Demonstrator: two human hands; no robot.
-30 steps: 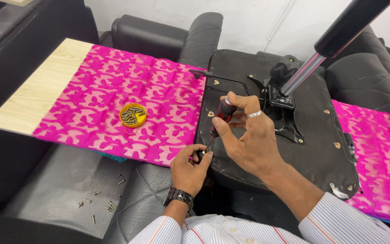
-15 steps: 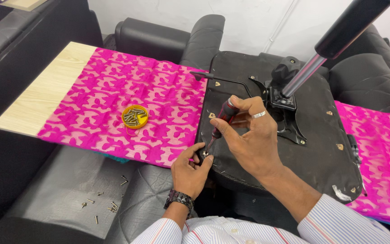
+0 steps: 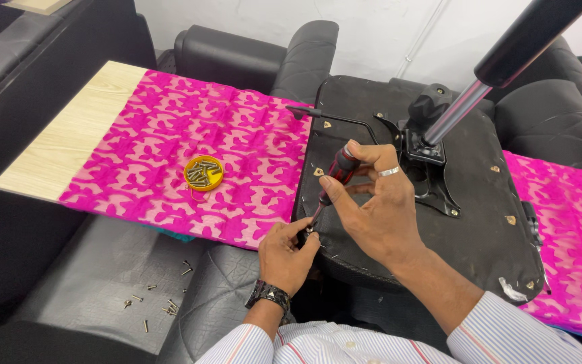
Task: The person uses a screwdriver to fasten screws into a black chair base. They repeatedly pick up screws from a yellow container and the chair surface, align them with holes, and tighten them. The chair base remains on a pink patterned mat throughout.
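Our right hand [image 3: 378, 202] is closed around one screwdriver [image 3: 335, 176], its tip at the near edge of the upturned chair seat [image 3: 479, 222]. Our left hand [image 3: 287, 253] pinches one screw [image 3: 310, 231] there. One yellow lid [image 3: 203, 173] of screws sits on the pink cloth [image 3: 190, 135].

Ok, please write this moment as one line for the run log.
right hand: grips screwdriver | left hand: fingers at its tip on seat underside | yellow lid of screws: on pink cloth

Yellow dish of screws [image 3: 203, 173] on pink patterned cloth [image 3: 170, 155]; loose screws [image 3: 159, 303] on black sofa cushion [image 3: 82, 283].
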